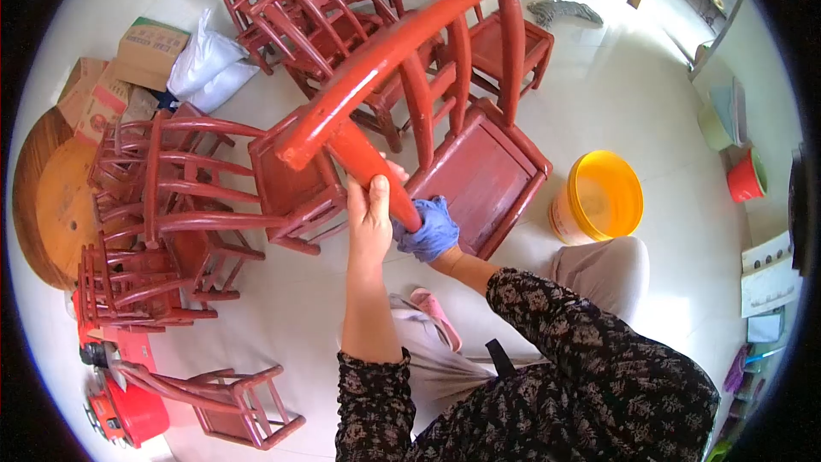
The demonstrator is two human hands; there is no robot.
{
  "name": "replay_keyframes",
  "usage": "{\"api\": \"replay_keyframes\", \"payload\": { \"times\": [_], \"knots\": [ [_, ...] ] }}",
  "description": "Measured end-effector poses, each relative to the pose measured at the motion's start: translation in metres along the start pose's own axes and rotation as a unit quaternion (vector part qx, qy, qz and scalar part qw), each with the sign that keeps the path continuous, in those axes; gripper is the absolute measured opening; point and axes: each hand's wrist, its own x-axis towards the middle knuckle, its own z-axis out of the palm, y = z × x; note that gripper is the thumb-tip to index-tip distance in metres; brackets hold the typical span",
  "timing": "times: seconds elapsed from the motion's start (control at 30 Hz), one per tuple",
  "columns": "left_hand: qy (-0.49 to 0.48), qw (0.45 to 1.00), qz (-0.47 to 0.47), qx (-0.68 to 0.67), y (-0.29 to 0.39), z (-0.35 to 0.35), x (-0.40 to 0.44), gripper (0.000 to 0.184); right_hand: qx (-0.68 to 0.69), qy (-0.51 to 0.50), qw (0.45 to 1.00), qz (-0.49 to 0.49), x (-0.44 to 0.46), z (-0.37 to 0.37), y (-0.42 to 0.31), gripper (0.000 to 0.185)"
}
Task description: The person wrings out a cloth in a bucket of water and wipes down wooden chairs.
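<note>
A red wooden chair (479, 175) is tilted in front of me, its curved top rail nearest the camera. My left hand (369, 205) is wrapped round one of its back posts, below the top rail. At the lower part of that post, my right hand (434, 244) presses a blue cloth (430, 227) against the wood; the cloth covers most of its fingers. The chair's seat panel lies just beyond the cloth.
A yellow bucket (605, 197) stands right of the chair. Several more red chairs (205, 171) are at the left and behind. Cardboard boxes (150, 51), a white bag (205, 64) and a round wooden board (60, 205) are at the far left. One small chair (231, 411) is at the lower left.
</note>
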Motion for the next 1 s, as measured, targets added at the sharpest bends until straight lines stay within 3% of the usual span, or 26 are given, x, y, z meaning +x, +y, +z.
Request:
{"api": "replay_keyframes", "payload": {
  "times": [0.07,0.2,0.3,0.37,0.4,0.43,0.47,0.5,0.6,0.63,0.7,0.87,0.9,1.0],
  "knots": [
    [0.057,0.996,-0.034,-0.062,0.009,0.007,-0.001,0.037,-0.012,-0.008,0.999,-0.046,0.0,-0.006,-0.002,0.012],
    [0.061,0.993,-0.007,-0.104,0.001,0.009,-0.002,0.035,-0.007,-0.04,0.996,-0.082,0.006,-0.016,0.003,0.01],
    [0.043,0.992,0.018,-0.114,-0.001,0.01,-0.004,0.036,-0.107,-0.145,0.981,-0.065,0.007,-0.046,-0.016,0.008],
    [0.046,0.989,0.015,-0.138,0.0,0.013,-0.006,0.037,-0.084,-0.151,0.979,0.107,0.013,-0.092,-0.067,0.01],
    [0.047,0.989,0.017,-0.143,-0.001,0.014,-0.006,0.037,-0.016,-0.015,1.0,0.006,0.019,-0.096,-0.048,0.015],
    [0.057,0.988,0.021,-0.145,-0.002,0.014,-0.006,0.036,0.052,0.119,0.987,-0.096,0.025,-0.107,-0.038,0.02],
    [0.067,0.986,0.025,-0.148,-0.002,0.016,-0.004,0.035,0.012,0.15,0.969,-0.194,0.041,-0.121,-0.028,0.02],
    [0.09,0.983,0.031,-0.158,-0.001,0.018,-0.002,0.032,-0.121,0.192,0.94,-0.256,0.052,-0.145,-0.047,0.023],
    [0.093,0.985,0.03,-0.142,-0.007,0.019,0.0,0.029,-0.157,0.293,0.862,-0.383,0.097,-0.175,-0.084,0.022],
    [0.112,0.981,0.031,-0.157,0.0,0.025,0.002,0.018,-0.179,0.309,0.835,-0.418,0.112,-0.177,-0.084,0.021],
    [0.135,0.981,0.002,-0.141,-0.001,0.027,0.003,0.014,-0.249,0.244,0.863,-0.367,0.132,-0.163,-0.072,0.015],
    [0.184,0.979,-0.013,-0.082,0.006,0.035,0.007,0.01,-0.333,0.299,0.84,-0.306,0.144,-0.131,-0.071,0.008],
    [0.202,0.976,-0.014,-0.076,0.003,0.035,0.009,0.01,-0.277,0.358,0.855,-0.253,0.153,-0.116,-0.064,0.005],
    [0.205,0.976,-0.023,-0.063,-0.001,0.033,0.006,0.011,-0.193,0.328,0.891,-0.247,0.112,-0.122,-0.082,0.02]
  ]
}}
